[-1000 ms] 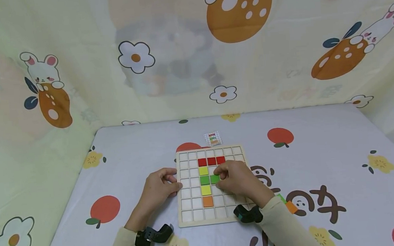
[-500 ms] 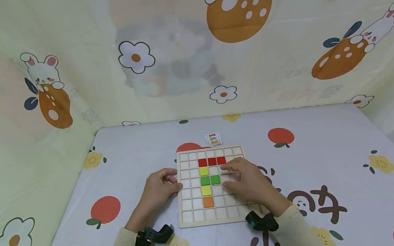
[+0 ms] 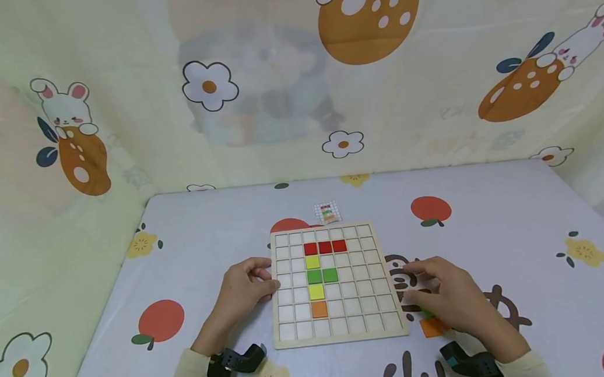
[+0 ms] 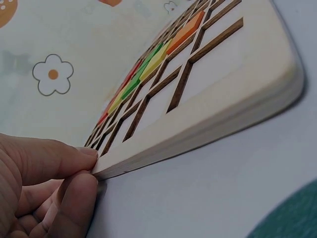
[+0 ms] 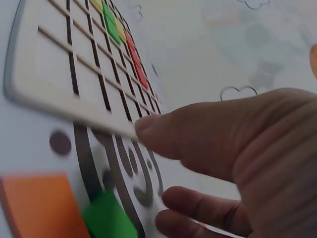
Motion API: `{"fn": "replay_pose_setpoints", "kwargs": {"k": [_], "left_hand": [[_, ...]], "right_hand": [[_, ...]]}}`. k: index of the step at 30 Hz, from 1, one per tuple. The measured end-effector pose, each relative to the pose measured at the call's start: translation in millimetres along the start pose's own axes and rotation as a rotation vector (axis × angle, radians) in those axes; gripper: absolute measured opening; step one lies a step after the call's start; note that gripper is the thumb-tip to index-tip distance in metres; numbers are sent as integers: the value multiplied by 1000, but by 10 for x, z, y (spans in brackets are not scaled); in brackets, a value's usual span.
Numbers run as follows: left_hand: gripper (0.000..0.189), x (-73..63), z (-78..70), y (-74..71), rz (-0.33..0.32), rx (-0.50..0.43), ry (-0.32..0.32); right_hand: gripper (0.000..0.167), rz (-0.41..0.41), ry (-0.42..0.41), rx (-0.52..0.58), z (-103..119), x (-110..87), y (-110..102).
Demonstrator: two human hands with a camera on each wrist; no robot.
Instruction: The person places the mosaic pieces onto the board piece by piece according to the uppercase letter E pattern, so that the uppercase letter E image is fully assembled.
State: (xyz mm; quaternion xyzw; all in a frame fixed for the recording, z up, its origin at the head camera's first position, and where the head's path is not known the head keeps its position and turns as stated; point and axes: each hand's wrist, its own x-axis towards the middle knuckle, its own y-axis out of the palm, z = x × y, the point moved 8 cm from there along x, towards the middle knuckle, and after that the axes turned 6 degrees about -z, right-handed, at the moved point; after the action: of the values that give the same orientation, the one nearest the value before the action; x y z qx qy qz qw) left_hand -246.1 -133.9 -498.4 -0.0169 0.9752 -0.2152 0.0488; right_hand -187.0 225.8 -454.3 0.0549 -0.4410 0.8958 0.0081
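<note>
A wooden grid board (image 3: 366, 324) lies flat on the table. In its cells sit red tiles (image 3: 325, 247) in a row, two yellow tiles, two green tiles (image 3: 330, 275) and an orange tile (image 3: 319, 309). My left hand (image 3: 243, 289) pinches the board's left edge, its thumb (image 4: 62, 161) over the rim and a finger against the side. To the right of the board my right hand (image 3: 454, 294) hovers with thumb and fingers apart and nothing between them. Under it lie a loose orange tile (image 5: 42, 206) and a loose green tile (image 5: 110, 218), partly hidden in the head view.
A small pattern card (image 3: 327, 212) with a coloured grid lies just behind the board. The tablecloth (image 3: 520, 220) is printed with fruit, flowers and dark lettering. Patterned fabric (image 3: 276, 120) hangs behind and at the sides.
My right hand has let go of the second green tile in its cell and moved right, off the board, to above the loose tiles. My left hand stays at the board's edge.
</note>
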Motion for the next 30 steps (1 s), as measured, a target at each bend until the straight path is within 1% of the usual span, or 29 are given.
{"fn": "replay_pose_setpoints", "kwargs": {"k": [3,6,9,12,16,21,26,30], "left_hand": [[42,9,0,0,-2,-9,1],[41,18,-1,0,-5,-18,6],[41,23,6,0,-6,-20,6],[41,21,16,1,-5,-17,-2],[42,13,23,1,-5,-13,-11],[41,0,4,-9,-10,-9,-7],[41,-2,-1,-6,-9,-8,-2],[41,4,-7,3,-6,-8,2]], "right_hand": [[44,19,42,-48,-108,-45,-22],[44,58,96,-82,-189,-64,-6],[41,89,143,-87,-237,-76,16],[37,98,166,-83,-261,-85,30],[32,95,175,-71,-267,-96,41],[29,84,171,-60,-260,-87,39],[29,84,174,-51,-267,-85,36],[33,78,172,-53,-281,-77,25]]}}
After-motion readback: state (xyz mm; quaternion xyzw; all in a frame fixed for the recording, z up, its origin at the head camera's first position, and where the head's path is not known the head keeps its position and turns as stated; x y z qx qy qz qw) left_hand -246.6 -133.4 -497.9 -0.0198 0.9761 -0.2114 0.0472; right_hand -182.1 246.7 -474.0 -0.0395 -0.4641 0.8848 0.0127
